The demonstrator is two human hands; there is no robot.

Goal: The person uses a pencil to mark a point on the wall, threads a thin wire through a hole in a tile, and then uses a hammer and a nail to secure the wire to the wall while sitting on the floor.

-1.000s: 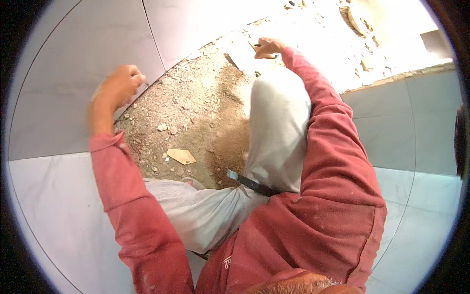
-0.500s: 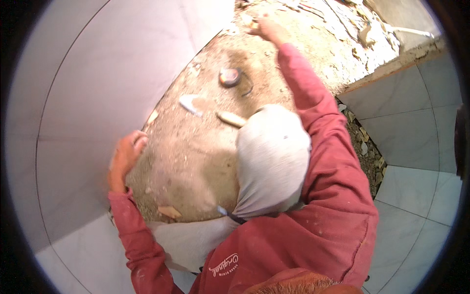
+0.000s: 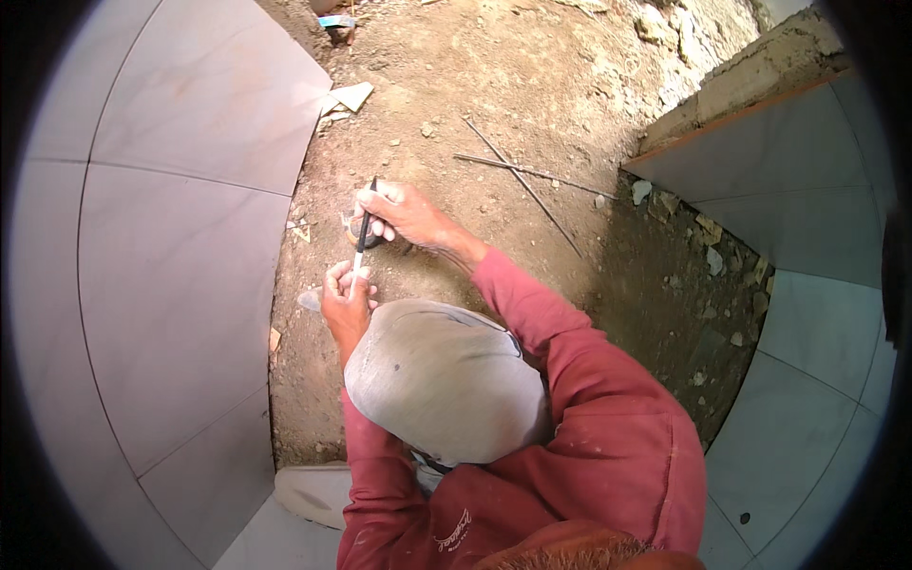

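Near the middle, my left hand (image 3: 346, 302) and my right hand (image 3: 399, 209) both grip a slim pen-like tool (image 3: 364, 230), dark at the top and white lower down. My right hand holds the dark part, with my left hand closed round the white end below. A round object (image 3: 352, 232), probably a tape measure, lies on the dirt behind them, partly hidden. A pale flat piece (image 3: 309, 299) shows beside my left hand. My raised knee (image 3: 446, 370) is just below both hands.
Large pale tiles (image 3: 180, 304) line the left side and more tiles (image 3: 798, 332) the right. Two thin rods (image 3: 516, 167) cross on the dirt floor (image 3: 541, 85). Broken tile bits (image 3: 350, 98) lie along the left edge, rubble (image 3: 665, 28) at top right.
My hands, far apart earlier, have come together on the slim tool. My right hand has drawn down and leftward from the top. The view has shifted, showing the crossed rods.
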